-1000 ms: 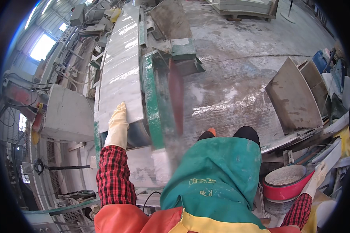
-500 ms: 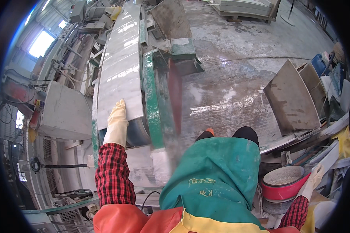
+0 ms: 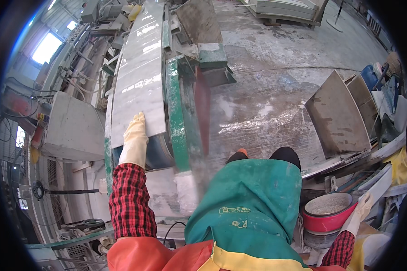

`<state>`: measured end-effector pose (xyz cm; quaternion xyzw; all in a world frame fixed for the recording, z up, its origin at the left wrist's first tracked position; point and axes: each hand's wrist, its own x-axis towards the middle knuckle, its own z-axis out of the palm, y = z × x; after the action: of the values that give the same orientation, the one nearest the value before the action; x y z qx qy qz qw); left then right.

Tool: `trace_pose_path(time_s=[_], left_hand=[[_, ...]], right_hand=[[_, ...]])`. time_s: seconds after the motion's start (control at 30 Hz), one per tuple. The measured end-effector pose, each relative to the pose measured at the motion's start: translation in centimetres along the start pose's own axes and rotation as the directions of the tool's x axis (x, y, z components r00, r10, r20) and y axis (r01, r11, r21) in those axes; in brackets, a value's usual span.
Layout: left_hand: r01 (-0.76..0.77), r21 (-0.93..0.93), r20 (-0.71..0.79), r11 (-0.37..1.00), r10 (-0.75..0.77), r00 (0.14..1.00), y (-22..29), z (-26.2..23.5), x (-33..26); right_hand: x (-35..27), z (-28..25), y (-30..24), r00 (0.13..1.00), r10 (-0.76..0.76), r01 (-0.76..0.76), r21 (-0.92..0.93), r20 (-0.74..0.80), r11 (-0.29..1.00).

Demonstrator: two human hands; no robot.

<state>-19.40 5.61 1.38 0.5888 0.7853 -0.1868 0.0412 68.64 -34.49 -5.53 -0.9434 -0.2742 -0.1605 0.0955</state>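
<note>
My left hand (image 3: pixel 135 135), in a cream rubber glove, lies flat on the near end of a glossy pale grey stone slab (image 3: pixel 142 90), fingers pointing forward. The slab rests on a belt conveyor with a dark roller (image 3: pixel 158 152) showing under its near edge. At the lower right, my gloved right hand (image 3: pixel 361 211) is closed on the lower end of a thin white strip (image 3: pixel 379 183), beside a red bucket (image 3: pixel 323 221). Part of its grip is hidden. A pan of pale grainy material (image 3: pixel 328 203) sits in the bucket's top.
A green machine frame (image 3: pixel 178 122) borders the conveyor's right side. Brown boards (image 3: pixel 338 115) lean at the right, near a blue container (image 3: pixel 371 77). A stack of slabs (image 3: pixel 285 8) stands at the far right. The floor (image 3: pixel 262 99) looks wet. A pale block (image 3: pixel 74 126) stands left.
My right hand has moved slightly forward, and the white strip beside it has shifted a little left. The left hand stays flat on the slab; the view has drifted slightly.
</note>
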Motion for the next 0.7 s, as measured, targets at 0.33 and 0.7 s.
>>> trace_pose_path(time_s=[0.33,0.7], left_hand=[[-0.004,0.001,0.001,1.0,0.004,1.0,0.5,-1.0,-0.3],[0.007,0.03,0.013,1.0,-0.007,1.0,0.6,-1.0,0.3]], right_hand=[[-1.1,-0.3,-0.5,1.0,-0.011,0.011,0.01,-0.026,1.0],[-2.4,-1.2,-1.3,1.0,-0.013,0.013,0.011,-0.008,1.0]])
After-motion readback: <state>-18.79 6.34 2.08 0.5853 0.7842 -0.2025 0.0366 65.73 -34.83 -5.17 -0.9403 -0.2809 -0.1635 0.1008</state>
